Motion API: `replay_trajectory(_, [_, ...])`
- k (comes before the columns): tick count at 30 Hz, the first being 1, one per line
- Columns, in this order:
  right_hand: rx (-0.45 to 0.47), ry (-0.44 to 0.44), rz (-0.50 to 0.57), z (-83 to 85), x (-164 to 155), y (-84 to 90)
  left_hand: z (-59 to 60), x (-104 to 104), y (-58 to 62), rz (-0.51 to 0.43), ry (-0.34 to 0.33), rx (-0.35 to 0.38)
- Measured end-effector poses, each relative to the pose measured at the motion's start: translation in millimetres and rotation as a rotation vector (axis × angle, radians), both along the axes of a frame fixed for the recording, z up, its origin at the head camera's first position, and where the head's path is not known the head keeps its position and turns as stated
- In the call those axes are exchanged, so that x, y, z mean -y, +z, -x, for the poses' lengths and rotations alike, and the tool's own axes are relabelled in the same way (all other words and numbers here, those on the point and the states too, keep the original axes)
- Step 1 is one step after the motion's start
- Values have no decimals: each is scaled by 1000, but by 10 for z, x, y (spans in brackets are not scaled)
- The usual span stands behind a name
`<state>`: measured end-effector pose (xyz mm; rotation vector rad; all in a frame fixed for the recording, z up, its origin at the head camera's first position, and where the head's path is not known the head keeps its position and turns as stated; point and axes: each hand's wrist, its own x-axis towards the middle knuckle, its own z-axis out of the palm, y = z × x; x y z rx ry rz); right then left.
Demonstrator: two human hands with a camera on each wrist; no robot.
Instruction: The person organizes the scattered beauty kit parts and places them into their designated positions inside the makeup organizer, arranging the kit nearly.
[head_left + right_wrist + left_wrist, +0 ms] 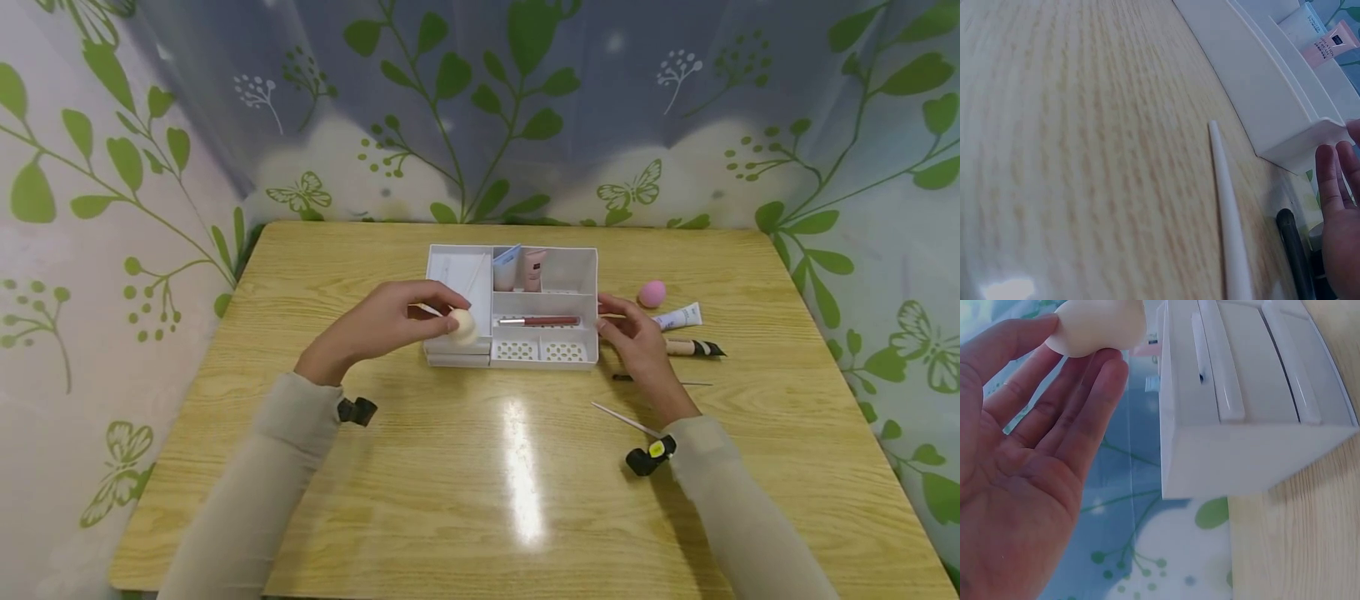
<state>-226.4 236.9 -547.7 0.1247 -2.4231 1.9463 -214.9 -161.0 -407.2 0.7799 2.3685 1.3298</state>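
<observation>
My left hand (390, 321) pinches a cream-coloured makeup sponge (463, 327) between thumb and fingers, over the left part of a white desk organizer (543, 364). In the left wrist view the rounded sponge (1097, 328) sits at the fingertips, its top cut off by the frame. At the organizer's right wall is my right hand (637, 337), its fingers extended and its fingertips at the wall. A blue-and-white tube (506, 268) and a pink tube (533, 271) stand in the back compartment. In the middle compartment lies a reddish-brown brush or pen (551, 321).
Right of the organizer lie a pink sponge (652, 293), a white tube (681, 317), a beige tube with a black cap (682, 347) and a thin dark stick (697, 384). Nearer is a thin white stick (618, 415). Patterned curtains (480, 125) surround the wooden table (450, 483).
</observation>
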Motion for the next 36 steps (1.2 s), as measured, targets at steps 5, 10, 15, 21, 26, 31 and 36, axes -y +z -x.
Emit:
replay_trajectory(5, [6, -1, 2, -9, -2, 2, 59, -164, 1, 11, -20, -36])
replay_trajectory(10, [8, -2, 7, -5, -8, -1, 115, -336, -19, 19, -37, -49])
replay_trajectory(15, [5, 5, 9, -3, -5, 6, 158, -503, -20, 26, -72, -53])
replay_trajectory(21, [3, 10, 8, -1, -2, 18, 218, -674, -28, 62, -105, -59])
replay_trajectory(26, [9, 5, 15, 3, 1, 26, 283, -785, -68, 141, -127, -90])
replay_trajectory(31, [16, 2, 19, 4, -8, 24, 330, -912, -93, 242, -161, -135])
replay_trajectory(36, [13, 4, 30, -1, -8, 22, 376, -1037, -137, 310, -189, -181])
